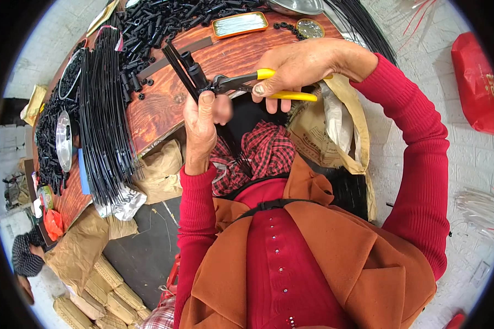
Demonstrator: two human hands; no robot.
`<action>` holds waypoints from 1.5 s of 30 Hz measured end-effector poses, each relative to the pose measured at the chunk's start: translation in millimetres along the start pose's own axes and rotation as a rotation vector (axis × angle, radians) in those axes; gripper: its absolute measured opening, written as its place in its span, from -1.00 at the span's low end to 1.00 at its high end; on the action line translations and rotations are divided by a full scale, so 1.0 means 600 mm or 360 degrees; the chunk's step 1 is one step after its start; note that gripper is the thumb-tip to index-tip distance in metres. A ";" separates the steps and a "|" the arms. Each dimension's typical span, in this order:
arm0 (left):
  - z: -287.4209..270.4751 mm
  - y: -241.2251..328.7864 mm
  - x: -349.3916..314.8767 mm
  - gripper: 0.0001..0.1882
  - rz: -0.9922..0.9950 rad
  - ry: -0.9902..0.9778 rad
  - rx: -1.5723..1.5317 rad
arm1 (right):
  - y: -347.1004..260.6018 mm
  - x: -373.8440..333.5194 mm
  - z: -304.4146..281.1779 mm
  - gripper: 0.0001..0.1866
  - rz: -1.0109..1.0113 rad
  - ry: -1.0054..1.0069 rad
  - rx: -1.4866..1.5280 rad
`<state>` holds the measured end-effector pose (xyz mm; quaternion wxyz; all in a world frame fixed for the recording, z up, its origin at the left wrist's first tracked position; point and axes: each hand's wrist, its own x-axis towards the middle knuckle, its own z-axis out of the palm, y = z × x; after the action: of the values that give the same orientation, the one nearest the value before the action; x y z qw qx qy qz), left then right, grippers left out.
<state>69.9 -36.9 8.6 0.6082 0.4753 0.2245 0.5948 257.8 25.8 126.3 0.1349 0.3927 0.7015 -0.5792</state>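
Note:
My left hand (200, 129) is closed around a bundle of thin black rods (180, 71), its thumb pointing up. At the rods' upper part sits a short black tubular fitting (195, 70). From the right, my right hand (307, 66) grips pliers (266, 73) by their yellow handles. The dark jaws of the pliers meet the fitting's lower end just above my left thumb; what exactly they bite on is too small to tell. Below my left hand the thin rods run down over a red and black checked cloth (269, 148) on my lap.
A reddish wooden table (159, 118) curves ahead, bearing heaped black fittings (148, 22), a long rod bundle (107, 109) and an orange-rimmed tray (240, 24) of thin pins. Close on the right stands an open paper sack (362, 131). A red bag (477, 82) lies farther right.

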 end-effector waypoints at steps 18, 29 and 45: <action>0.008 -0.001 0.017 -0.66 -0.0041 -0.0003 -0.0059 | -0.008 0.000 -0.021 -0.69 0.0137 -0.0036 -0.0119; 0.003 -0.009 0.019 -0.62 -0.0082 -0.0072 -0.0169 | -0.006 -0.008 -0.025 -0.67 0.0089 -0.0104 -0.0011; 0.002 -0.011 0.017 -0.60 -0.0086 -0.0040 -0.0152 | -0.010 -0.009 -0.022 -0.68 0.0127 -0.0127 0.0043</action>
<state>76.4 -26.6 6.8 0.6488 0.4469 0.2011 0.5821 260.5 35.5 137.8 0.1805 0.3988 0.6714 -0.5980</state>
